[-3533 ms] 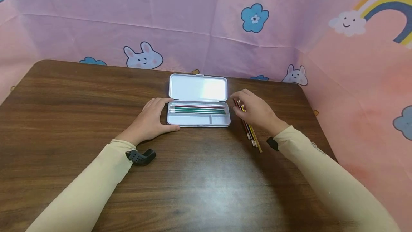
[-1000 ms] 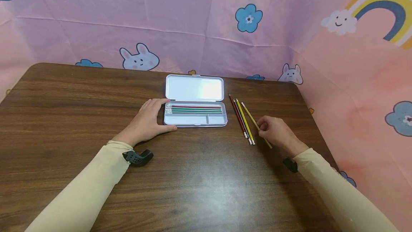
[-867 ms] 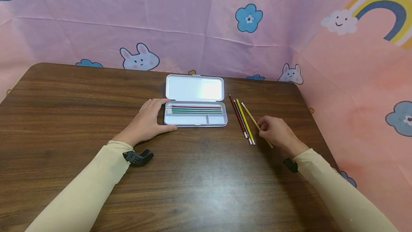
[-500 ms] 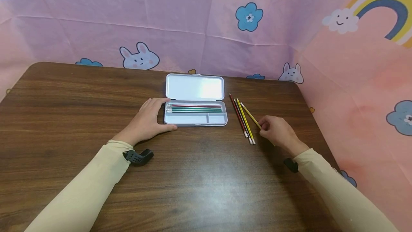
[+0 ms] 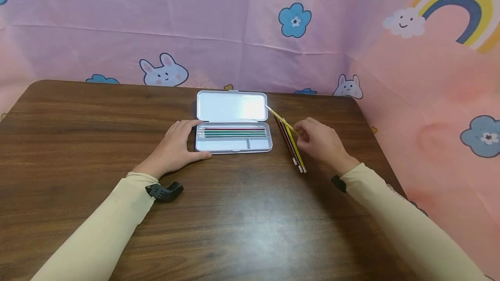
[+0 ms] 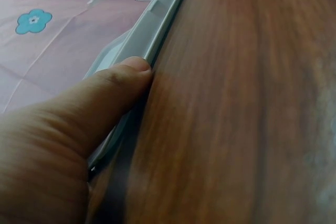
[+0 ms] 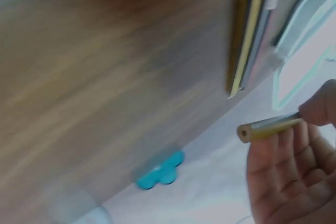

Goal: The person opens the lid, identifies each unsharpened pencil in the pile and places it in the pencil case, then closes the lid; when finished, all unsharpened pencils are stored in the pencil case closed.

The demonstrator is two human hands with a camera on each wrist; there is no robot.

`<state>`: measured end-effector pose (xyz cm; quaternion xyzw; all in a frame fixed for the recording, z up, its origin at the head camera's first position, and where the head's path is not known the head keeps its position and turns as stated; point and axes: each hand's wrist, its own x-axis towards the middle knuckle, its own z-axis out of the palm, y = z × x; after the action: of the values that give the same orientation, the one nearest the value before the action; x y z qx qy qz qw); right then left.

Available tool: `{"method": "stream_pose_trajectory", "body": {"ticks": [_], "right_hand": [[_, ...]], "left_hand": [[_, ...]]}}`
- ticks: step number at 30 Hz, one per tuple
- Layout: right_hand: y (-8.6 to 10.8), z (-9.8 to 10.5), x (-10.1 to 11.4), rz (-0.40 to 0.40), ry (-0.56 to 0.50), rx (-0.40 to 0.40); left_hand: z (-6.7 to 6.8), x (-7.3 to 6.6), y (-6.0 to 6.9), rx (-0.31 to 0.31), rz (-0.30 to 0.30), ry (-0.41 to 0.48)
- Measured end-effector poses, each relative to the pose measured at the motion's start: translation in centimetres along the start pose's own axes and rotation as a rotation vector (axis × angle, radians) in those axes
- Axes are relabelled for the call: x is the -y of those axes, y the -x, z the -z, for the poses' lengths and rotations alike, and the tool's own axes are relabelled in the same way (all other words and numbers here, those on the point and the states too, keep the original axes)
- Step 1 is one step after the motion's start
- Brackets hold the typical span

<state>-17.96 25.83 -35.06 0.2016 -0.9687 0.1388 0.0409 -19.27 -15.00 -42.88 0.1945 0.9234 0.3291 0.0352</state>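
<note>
A white pencil case (image 5: 222, 145) lies open on the table, its lid (image 5: 222, 105) folded back. Red and green pencils (image 5: 235, 132) lie side by side in its rear compartment. My left hand (image 5: 172, 151) grips the case's left end, the thumb (image 6: 121, 85) against its front side. My right hand (image 5: 322, 144) pinches a yellow pencil (image 5: 282, 120), held tilted above the loose ones, its white-tipped end by the lid's right edge. In the right wrist view, the pencil's flat, unsharpened end (image 7: 244, 132) points out of the hand. Beneath it lie red, black and yellow pencils (image 5: 293, 146).
The case's front part has a long and a short compartment, split by a small divider (image 5: 248, 143). Brown wood-grain table (image 5: 218, 220) surrounds everything. A pink patterned cloth (image 5: 218, 34) hangs behind and to the right.
Half a second ago the yellow pencil lay right of the loose ones, under my right hand. Now that hand has lifted it up and leftward toward the case. The left hand stays on the case.
</note>
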Motion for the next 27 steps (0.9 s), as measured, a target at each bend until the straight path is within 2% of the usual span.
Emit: {"method": "stream_pose_trajectory", "body": {"ticks": [7,11,18,27], "right_hand": [[-2.8,-1.8,3.1,0.246,0.065,-0.039],[-4.5,-2.8,4.6,0.332,0.13,-0.02],[-7.1,-4.0,6.1,0.402,0.247,0.04],[-9.0,-5.1,7.1,0.43,0.271,0.081]], "left_hand": [[0.0,0.0,0.0,-0.01,-0.008,-0.004],[0.0,0.0,0.0,-0.009,-0.002,0.0],[-0.1,-0.1,0.1,-0.005,0.0,0.004],[-0.1,-0.1,0.2,-0.003,0.004,0.008]]}}
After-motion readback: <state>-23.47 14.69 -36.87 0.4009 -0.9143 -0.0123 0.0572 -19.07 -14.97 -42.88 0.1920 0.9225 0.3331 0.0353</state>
